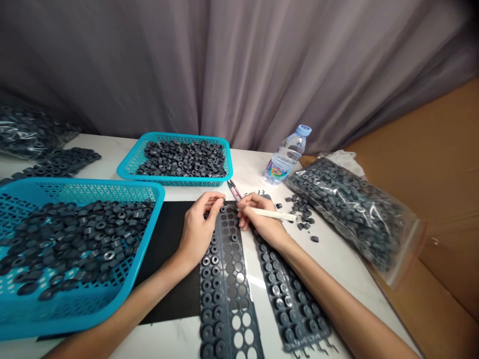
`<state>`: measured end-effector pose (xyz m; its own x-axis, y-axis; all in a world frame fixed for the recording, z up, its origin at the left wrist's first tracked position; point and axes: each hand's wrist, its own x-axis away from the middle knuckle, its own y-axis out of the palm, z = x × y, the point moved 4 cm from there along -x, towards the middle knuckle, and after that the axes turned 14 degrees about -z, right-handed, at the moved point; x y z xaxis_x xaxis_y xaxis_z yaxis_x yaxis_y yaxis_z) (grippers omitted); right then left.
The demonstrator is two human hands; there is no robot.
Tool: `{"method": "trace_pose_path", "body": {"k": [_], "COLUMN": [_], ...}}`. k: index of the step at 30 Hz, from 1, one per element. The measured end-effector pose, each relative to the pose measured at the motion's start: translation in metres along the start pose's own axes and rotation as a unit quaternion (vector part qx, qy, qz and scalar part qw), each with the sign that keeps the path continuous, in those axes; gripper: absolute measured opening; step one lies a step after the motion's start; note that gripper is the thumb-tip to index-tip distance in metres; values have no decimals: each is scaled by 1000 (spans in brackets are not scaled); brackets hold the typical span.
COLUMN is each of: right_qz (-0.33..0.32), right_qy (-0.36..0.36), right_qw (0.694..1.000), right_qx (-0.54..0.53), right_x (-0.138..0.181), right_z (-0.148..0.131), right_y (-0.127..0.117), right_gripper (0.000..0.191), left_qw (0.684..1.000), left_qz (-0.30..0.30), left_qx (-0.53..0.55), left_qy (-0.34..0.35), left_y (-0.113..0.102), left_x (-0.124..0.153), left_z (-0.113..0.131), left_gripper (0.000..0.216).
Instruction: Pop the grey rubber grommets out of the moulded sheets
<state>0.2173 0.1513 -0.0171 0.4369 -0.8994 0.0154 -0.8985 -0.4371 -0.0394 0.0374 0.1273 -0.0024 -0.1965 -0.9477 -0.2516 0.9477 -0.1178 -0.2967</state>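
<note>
A long grey rubber strip (pixel 224 289) with rows of rings and punched-out holes lies in front of me on a black mat (pixel 168 259). My left hand (pixel 198 229) rests on the strip's far left edge, fingers curled and pinching it. My right hand (pixel 258 219) is closed around a white stick-like tool (pixel 275 215), its tip at the strip's top end. A second grey strip (pixel 292 299), full of rings, lies under my right forearm.
Two blue baskets of grey rings stand at the near left (pixel 75 249) and far centre (pixel 179 159). A clear bag of rings (pixel 355 214) and a water bottle (pixel 286 155) sit to the right. Small snips (pixel 234 189) and loose rings (pixel 305 219) lie nearby.
</note>
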Motion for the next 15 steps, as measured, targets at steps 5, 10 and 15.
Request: {"method": "trace_pose_path", "body": {"k": [5, 10, 15], "right_qz": [21, 13, 3], "right_qy": [-18, -18, -22], "right_qw": [1000, 1000, 999], "right_qx": [-7, 12, 39], "right_x": [3, 3, 4], "right_z": [-7, -5, -7], "right_y": [0, 3, 5], "right_gripper": [23, 29, 31], "left_qw": [993, 985, 979], "left_qz": [-50, -65, -76], "left_qx": [106, 159, 192], "left_qy": [7, -4, 3], "left_y": [5, 7, 10], "left_x": [-2, -1, 2], "left_z": [1, 1, 6], "left_gripper": [23, 27, 28]}}
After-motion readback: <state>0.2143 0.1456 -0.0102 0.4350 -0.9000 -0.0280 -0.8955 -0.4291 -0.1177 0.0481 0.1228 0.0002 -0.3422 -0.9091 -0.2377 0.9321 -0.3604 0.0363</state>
